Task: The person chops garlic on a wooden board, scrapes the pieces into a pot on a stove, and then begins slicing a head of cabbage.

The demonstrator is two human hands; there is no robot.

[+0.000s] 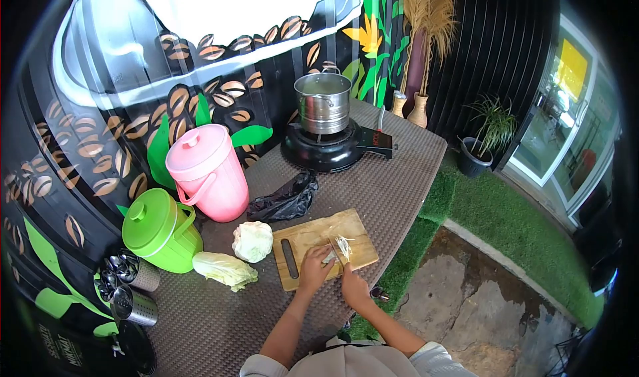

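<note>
A wooden cutting board [311, 234] with a slot handle lies at the near edge of the table. On it, my left hand [314, 269] is closed, fingertips bent over a pale piece of cabbage [328, 258]. My right hand [355, 288] is wrapped round the handle of a knife [335, 251], its blade beside the left fingertips. Thin pale shreds [343, 245] lie just past the blade. Left of the board sit a round cabbage [253, 242] and a long napa cabbage [225, 270]. The knife handle is mostly hidden by my fingers.
A steel pot [323, 104] stands on a black portable stove [319, 151] at the far end. A black plastic bag [286, 198] lies behind the board. Pink [210, 174] and green [162, 230] lidded jugs and metal utensil holders [135, 305] line the left side.
</note>
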